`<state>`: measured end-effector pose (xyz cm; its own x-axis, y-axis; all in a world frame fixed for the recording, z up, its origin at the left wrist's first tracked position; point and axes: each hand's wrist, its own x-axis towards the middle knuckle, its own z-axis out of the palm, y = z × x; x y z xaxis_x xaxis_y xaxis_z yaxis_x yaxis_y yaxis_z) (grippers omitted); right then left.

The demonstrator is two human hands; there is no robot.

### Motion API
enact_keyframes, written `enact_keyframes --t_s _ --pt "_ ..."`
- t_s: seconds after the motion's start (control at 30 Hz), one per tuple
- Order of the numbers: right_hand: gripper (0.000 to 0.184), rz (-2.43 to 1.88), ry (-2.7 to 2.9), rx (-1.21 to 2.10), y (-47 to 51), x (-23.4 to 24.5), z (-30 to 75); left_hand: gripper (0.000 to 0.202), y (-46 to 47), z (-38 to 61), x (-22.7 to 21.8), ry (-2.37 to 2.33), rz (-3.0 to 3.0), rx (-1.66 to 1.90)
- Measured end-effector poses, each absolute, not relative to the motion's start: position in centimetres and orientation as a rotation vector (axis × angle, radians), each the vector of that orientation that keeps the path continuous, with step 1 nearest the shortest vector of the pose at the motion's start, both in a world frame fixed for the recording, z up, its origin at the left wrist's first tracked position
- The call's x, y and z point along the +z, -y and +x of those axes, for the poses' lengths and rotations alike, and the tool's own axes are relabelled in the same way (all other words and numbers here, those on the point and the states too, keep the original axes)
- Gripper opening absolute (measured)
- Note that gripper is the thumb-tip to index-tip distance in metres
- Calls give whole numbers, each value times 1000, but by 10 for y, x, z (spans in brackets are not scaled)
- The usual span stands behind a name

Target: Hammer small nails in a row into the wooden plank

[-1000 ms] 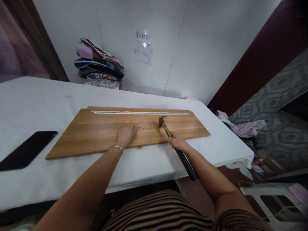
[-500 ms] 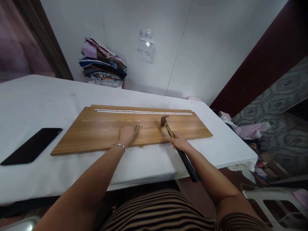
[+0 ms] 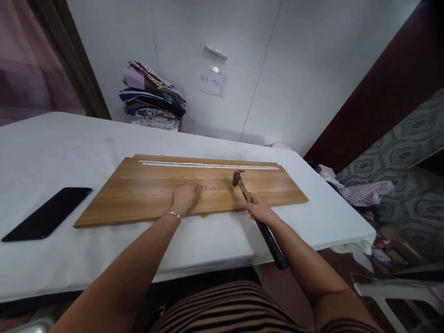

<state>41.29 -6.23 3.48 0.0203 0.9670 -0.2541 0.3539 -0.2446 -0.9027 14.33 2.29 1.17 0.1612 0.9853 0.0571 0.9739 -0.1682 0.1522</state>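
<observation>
A wooden board (image 3: 121, 194) lies flat on the white-covered table, with a short row of several small nails (image 3: 212, 188) along its middle. At the left end of that row, my left hand (image 3: 184, 198) rests on the board, its fingers closed and pointing at the nails; whatever is between them is too small to make out. My right hand (image 3: 259, 209) grips a claw hammer (image 3: 271, 244) partway up the handle. The hammer's metal head is over the right end of the row. One loose thin nail (image 3: 157, 193) lies left of my left hand.
Two white measuring strips (image 3: 208, 165) run along the board's far side. A black phone (image 3: 46, 213) lies on the white tablecloth (image 3: 104, 254) at left. Folded clothes (image 3: 152, 99) are stacked against the wall. Beyond the table's right edge sits a white plastic chair (image 3: 385, 293).
The whole view has shifted slightly, with everything a little lower in the picture. Both hands and the hammer keep nearly the same place over the board.
</observation>
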Motion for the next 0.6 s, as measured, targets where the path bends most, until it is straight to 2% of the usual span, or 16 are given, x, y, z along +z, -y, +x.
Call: enact_keyframes --t_s 0.43,0.6 --pt "26 -1678 1363 1252 65 37 413 49 -22 145 11 -1990 2312 188" --pt "26 -1676 1335 1273 64 33 413 43 -21 146 11 -2019 2250 290"
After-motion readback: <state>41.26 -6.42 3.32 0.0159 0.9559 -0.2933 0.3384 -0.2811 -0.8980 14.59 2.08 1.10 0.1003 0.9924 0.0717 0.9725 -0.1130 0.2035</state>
